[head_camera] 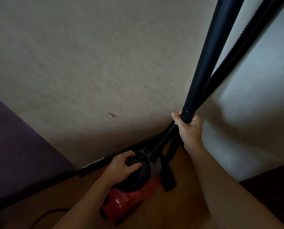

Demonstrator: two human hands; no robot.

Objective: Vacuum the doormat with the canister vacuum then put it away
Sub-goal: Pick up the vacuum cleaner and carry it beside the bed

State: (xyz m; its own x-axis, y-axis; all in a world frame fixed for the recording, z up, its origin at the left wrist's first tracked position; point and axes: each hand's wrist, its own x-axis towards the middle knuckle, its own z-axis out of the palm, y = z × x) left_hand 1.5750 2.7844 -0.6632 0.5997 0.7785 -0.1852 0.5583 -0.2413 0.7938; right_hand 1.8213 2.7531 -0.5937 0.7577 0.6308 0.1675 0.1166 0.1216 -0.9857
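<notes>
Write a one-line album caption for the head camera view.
Left hand grips the red canister vacuum by the wall; right hand holds its black wand.

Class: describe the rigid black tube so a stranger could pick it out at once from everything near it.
Find the right-hand corner of the beige wall, above the red canister vacuum on the floor. Two long black lines climb there; the smooth rigid black plastic tube is the thicker one, gripped by the right hand. The black hose beside it is ribbed.
</notes>
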